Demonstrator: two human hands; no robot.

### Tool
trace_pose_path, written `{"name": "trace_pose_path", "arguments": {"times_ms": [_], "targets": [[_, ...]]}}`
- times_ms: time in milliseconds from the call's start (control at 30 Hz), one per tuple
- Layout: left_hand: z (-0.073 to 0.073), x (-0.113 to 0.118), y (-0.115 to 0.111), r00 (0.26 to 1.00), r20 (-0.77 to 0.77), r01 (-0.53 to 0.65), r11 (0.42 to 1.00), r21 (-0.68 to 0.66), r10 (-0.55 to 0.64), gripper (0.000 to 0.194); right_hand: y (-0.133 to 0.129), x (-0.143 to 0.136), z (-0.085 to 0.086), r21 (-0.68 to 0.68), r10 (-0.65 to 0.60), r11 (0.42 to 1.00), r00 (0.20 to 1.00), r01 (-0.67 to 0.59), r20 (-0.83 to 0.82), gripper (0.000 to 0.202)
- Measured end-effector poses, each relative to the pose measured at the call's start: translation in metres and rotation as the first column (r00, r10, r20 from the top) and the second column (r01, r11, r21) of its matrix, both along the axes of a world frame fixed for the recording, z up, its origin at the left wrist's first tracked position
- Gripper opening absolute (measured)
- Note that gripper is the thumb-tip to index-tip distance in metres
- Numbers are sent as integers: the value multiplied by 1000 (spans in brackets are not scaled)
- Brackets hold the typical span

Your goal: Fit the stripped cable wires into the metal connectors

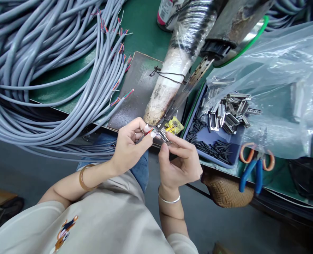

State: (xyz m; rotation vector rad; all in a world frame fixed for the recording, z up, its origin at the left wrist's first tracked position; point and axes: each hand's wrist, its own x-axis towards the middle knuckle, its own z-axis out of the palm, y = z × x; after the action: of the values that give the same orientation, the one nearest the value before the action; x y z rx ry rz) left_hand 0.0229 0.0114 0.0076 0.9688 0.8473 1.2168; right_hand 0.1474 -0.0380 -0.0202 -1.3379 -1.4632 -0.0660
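Observation:
Just in front of the bench edge, my left hand (131, 146) pinches thin coloured wires (148, 132), a red one among them. My right hand (179, 158) holds a small metal connector (162, 133) between thumb and fingers. The wires meet the connector's left side, beneath the tip of a soldering iron (176, 95). Whether the wires touch its pins is too small to tell. A yellow piece (174, 125) lies just behind the connector. Beyond my hands, a wrapped white duct (165, 81) comes down over a dark metal plate (135, 84).
Bundled grey cables (74, 70) with stripped ends fill the left. To the right, a blue tray (234, 155) holds metal connectors (229, 113) and black tubes (214, 150). Blue-handled pliers (259, 173), orange-handled scissors (267, 160) and a plastic bag (283, 84) are farther right.

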Motion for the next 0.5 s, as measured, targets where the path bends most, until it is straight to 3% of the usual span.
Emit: {"name": "trace_pose_path", "arguments": {"times_ms": [267,500], "targets": [[-5,-5,-3,998,-52,22,999,-41,-24,29,-6,4,-5,3,1,1000,996,-1,88,18],[-10,-4,-5,996,-83,-22,998,-51,17,23,-4,0,-2,-64,-4,998,999,1,-51,21]]}}
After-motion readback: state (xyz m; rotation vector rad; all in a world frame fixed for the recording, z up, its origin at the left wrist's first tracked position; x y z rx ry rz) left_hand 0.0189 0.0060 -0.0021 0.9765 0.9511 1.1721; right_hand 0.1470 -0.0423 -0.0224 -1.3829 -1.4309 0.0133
